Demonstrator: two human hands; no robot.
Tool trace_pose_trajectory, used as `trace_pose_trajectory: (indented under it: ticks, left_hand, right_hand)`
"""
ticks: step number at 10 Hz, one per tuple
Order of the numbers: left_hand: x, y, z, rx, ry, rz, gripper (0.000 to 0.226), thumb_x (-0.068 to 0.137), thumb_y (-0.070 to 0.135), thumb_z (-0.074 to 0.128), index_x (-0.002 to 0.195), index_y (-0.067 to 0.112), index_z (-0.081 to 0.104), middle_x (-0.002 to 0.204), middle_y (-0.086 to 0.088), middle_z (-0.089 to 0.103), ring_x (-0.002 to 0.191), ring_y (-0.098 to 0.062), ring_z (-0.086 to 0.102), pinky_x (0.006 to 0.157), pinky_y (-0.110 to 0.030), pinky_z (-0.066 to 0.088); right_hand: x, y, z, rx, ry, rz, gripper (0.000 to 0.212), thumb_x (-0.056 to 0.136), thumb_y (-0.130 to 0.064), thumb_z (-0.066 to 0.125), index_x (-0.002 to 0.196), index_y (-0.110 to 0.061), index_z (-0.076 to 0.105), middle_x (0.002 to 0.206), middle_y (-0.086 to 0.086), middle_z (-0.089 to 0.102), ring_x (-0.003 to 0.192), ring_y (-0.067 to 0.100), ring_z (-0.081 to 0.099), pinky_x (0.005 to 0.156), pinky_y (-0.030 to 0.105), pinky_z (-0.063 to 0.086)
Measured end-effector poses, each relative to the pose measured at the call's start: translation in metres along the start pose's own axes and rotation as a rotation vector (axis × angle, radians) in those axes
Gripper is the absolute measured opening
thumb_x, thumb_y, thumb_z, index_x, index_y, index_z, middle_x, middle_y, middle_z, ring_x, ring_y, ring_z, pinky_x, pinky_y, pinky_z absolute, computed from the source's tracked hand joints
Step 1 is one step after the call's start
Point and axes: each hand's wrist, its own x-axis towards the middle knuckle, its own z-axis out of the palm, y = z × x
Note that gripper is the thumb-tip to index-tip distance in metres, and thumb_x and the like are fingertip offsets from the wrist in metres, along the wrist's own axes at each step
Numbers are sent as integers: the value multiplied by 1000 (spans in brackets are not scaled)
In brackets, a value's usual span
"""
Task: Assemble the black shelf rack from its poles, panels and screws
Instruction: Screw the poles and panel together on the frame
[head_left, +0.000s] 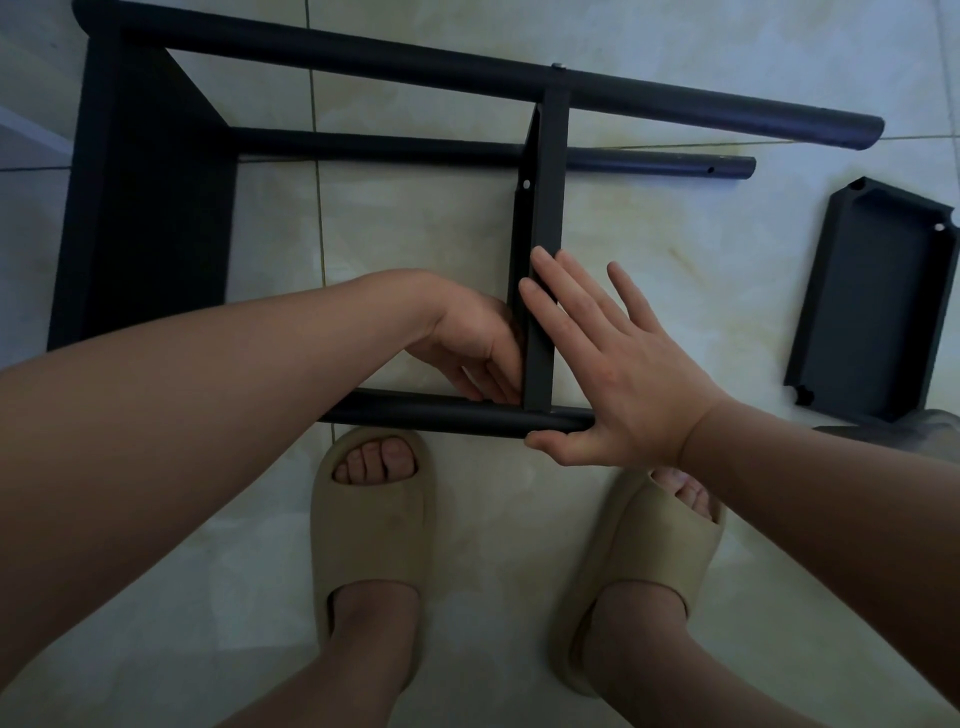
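The black rack lies on its side on the tiled floor. A far pole (363, 54), a second pole (374, 148) and a near pole (415, 410) run between the large left panel (145, 208) and the middle panel (543, 208), which stands on edge. My right hand (623, 374) lies flat against the middle panel's right face, with its thumb along the near pole. My left hand (467, 338) reaches into the corner where this panel meets the near pole, fingertips curled down there. Whatever they hold is hidden. Silver screw heads (558, 66) show at the upper joints.
A loose black panel (872, 301) lies face-up on the floor to the right, with a grey object (924, 431) at its near end. My feet in beige slippers (371, 530) stand just in front of the near pole. Pale floor tiles surround the rack.
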Motion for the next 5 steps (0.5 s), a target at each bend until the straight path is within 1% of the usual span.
trace_pose_trajectory:
  ticks: [1, 2, 3, 4, 5]
  left_hand:
    - [-1, 0, -1, -4, -8, 13, 21, 91, 8, 67, 112, 10, 71, 111, -9, 75, 107, -21, 71, 108, -44, 47]
    - [-3, 0, -2, -14, -23, 32, 19, 90, 5, 67, 108, 10, 72, 111, -10, 75, 108, -23, 71, 106, -43, 49]
    - [-5, 0, -4, -4, -13, 23, 17, 90, 6, 66, 102, 16, 74, 108, -5, 76, 106, -17, 72, 99, -38, 50]
    - [-5, 0, -5, 22, 24, -16, 20, 93, 16, 65, 110, 20, 72, 111, 4, 76, 107, -8, 70, 103, -39, 45]
    - [-3, 0, -4, 43, 21, -30, 21, 93, 19, 64, 113, 18, 71, 112, 4, 76, 107, -9, 70, 106, -41, 44]
  right_hand:
    - [0, 0, 0, -1, -3, 1, 112, 81, -78, 44, 161, -5, 17, 170, 15, 5, 158, 30, 3, 124, 59, 13]
    - [0, 0, 0, -1, -12, 3, 112, 81, -78, 44, 161, -5, 16, 170, 15, 4, 158, 29, 2, 124, 59, 12]
    - [0, 0, -1, 3, -9, 5, 112, 80, -78, 45, 162, -6, 16, 170, 15, 4, 158, 29, 3, 124, 59, 12]
    - [0, 1, -1, -4, -10, 4, 113, 80, -78, 45, 162, -6, 16, 170, 15, 4, 158, 30, 3, 124, 59, 12]
    - [0, 0, 0, -3, -8, 4, 113, 80, -79, 45, 162, -6, 16, 170, 15, 4, 158, 29, 3, 125, 59, 12]
